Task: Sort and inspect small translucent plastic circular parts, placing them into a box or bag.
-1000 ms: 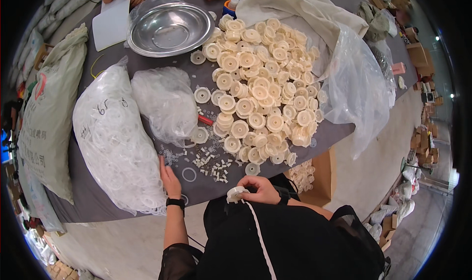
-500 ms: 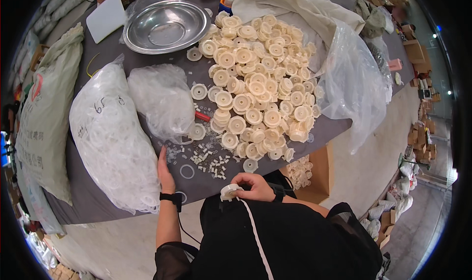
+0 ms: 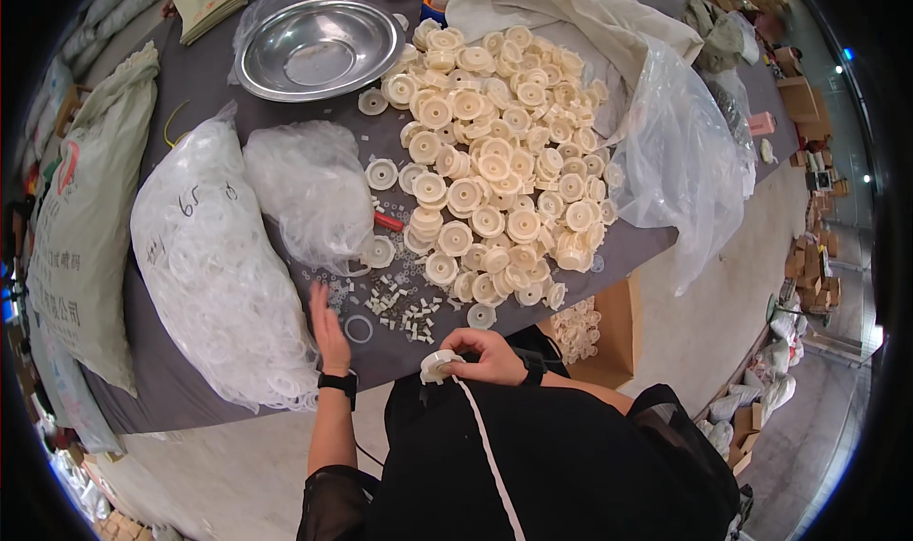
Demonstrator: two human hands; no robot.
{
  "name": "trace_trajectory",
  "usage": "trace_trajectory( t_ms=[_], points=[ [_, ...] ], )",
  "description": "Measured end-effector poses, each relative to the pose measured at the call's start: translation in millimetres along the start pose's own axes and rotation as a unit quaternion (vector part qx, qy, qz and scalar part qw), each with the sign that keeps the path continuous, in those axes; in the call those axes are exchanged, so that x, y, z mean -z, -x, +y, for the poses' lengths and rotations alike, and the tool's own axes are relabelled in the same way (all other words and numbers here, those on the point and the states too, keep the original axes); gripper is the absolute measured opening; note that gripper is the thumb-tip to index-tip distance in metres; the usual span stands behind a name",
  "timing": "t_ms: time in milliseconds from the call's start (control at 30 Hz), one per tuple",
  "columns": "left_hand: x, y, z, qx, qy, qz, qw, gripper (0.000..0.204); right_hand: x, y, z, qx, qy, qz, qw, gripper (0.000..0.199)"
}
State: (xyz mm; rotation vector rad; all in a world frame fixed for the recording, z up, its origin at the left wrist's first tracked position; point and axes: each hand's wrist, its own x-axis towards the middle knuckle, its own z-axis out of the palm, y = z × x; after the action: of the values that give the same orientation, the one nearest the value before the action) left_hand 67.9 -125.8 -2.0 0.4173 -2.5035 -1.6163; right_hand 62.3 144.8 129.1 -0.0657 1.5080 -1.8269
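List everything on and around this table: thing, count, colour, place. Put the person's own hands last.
round plastic caps: large heap, cream, centre of the table
metal bowl: one, silver, far left of the heap
large bag of rings: one, clear with white rings, near left
small bag: one, clear, beside the large bag
small loose parts: many, whitish, near edge
loose ring: one, clear white, by the left hand
empty plastic bag: one, clear, right of the heap
woven sack: one, pale, far left
cardboard box: one, brown, below the table edge
left hand: open, resting on the table by the ring
right hand: holding one cream cap at the table edge
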Motion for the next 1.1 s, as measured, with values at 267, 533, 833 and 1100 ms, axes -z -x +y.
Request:
trace_trajectory(
  t_ms=[267,533,833,1100],
  points=[
    [-13,1,-11,-0.029,-0.132,-0.081,0.988,0.043,-3,2,-3,-0.001,-0.008,0.0,1.0,0.022],
    [-8,-31,1,-0.011,-0.086,-0.021,0.996,0.042,-1,4,-3,0.008,-0.007,0.004,1.0,0.022],
    [-37,4,18,-0.039,-0.114,-0.138,0.983,0.045,1,9,2,0.019,-0.021,0.016,0.999,0.023],
    [-25,-4,-3,-0.001,-0.285,-0.017,0.958,0.047,-3,11,2,0.025,-0.029,-0.004,0.999,0.023]
  ],
)
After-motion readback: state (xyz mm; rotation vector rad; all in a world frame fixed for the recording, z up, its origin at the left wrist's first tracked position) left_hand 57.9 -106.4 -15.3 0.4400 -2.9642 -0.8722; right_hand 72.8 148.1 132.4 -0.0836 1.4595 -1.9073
